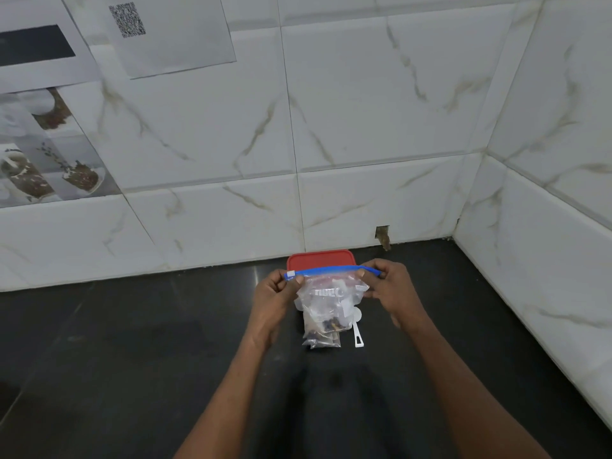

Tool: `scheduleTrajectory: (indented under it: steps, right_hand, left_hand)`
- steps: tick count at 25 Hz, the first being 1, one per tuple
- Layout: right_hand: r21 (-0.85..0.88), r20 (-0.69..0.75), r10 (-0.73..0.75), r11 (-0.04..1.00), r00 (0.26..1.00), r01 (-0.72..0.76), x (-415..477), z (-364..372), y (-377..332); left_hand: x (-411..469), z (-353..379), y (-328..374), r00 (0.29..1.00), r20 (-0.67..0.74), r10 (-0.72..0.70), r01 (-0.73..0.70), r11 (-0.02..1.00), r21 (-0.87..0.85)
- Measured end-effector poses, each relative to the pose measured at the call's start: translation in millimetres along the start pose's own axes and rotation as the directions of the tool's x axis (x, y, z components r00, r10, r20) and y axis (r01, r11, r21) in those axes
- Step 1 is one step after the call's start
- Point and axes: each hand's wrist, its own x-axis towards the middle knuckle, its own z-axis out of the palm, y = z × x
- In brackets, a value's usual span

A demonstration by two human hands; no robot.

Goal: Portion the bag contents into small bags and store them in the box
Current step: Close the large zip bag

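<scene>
**packrat_07:** Grip check, anyone? The left hand is pinching the 9 o'clock end of the blue zip strip, with thumb and curled fingers sitting right at the white slider. The right hand is pinching the 3 o'clock end the same way. Between them they're holding the bag up off the dark counter, strip stretched level.

**zipfan:** I'm guessing the slider is what's getting worked here, though I can't tell if the zip is sealed. I'd be anchoring the far end with the right hand, pulling the strip taut and running the slider flat along it. Letting the bag hang upright helps too, so nothing is tipping toward the mouth.

**packrat_07:** And the bag itself?

**zipfan:** It's looking clear and crinkly, with some print and dark bits settling at 6 o'clock. It's hanging in front of the red-lidded box, which is sitting at 12 o'clock against the wall. A white scoop is lying on the counter around 5 o'clock, partly behind the bag.
</scene>
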Motion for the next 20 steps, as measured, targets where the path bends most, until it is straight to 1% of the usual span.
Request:
scheduleTrajectory:
  steps: [1,2,4,7,11,12,16,18,20]
  right_hand:
    - [0.140,-0.015,0.052,0.989,0.999,-0.050,-2.7,2.1,-2.5]
    - [0.241,-0.019,0.103,0.966,0.995,-0.095,-4.7,3.6,-5.7]
    - [0.337,-0.016,0.181,0.927,0.983,-0.165,-6.6,4.7,-10.9]
    - [0.325,-0.031,0.194,0.930,0.981,-0.173,-6.3,2.6,-12.7]
    - [0.308,-0.090,0.217,0.934,0.972,-0.180,-7.6,4.1,-7.4]
    - [0.307,-0.103,0.235,0.932,0.967,-0.194,-8.1,4.4,-5.6]
    - [0.328,-0.144,0.299,0.914,0.943,-0.239,-4.4,1.1,3.1]
    - [0.351,-0.150,0.320,0.902,0.936,-0.252,-2.4,-1.7,4.1]
    - [0.364,-0.142,0.329,0.894,0.934,-0.260,-1.6,-3.4,3.5]
  left_hand:
    - [-0.6,0.9,-5.8,1.000,0.004,-0.023,0.023,0.992,-0.123]
    - [-2.5,1.2,-13.0,0.998,0.021,-0.053,0.056,0.977,-0.207]
    - [-10.4,-0.8,-31.9,0.990,0.019,-0.138,0.138,0.955,-0.262]
    - [-20.6,-6.0,-53.0,0.974,-0.077,-0.214,0.176,0.924,-0.338]
    - [-19.4,-1.4,-57.4,0.945,-0.082,-0.317,0.277,0.908,-0.314]
    - [-20.1,-0.5,-56.0,0.947,-0.084,-0.310,0.271,0.912,-0.308]
    - [-24.5,6.1,-48.6,0.979,-0.084,-0.187,0.163,0.959,-0.234]
    - [-23.9,9.6,-48.2,0.988,-0.089,-0.127,0.111,0.980,-0.164]
    - [-18.7,10.0,-48.2,0.993,-0.112,-0.035,0.033,0.999,-0.019]
